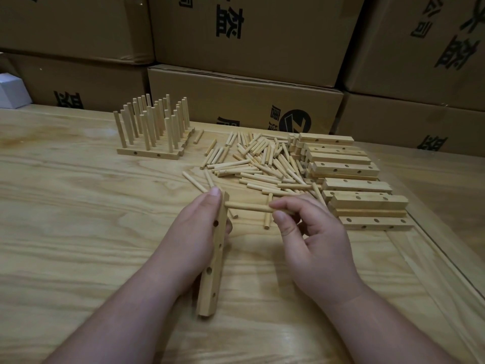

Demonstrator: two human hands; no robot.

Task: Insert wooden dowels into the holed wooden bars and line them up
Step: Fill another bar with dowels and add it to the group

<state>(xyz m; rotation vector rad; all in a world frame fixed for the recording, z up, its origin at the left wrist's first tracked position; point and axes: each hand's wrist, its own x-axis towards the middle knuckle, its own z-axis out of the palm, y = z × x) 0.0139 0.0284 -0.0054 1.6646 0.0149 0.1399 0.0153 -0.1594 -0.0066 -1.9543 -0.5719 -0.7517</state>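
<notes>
Between hands: dowel [248, 207], right hand [312, 232] pinching, meets bar [214, 256].

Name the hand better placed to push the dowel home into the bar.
Right. The right hand already pinches the dowel, whose tip meets the holed bar; the left hand grips that bar.

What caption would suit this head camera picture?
Left hand steadies a holed wooden bar while right hand pushes a dowel into its top hole.
</notes>
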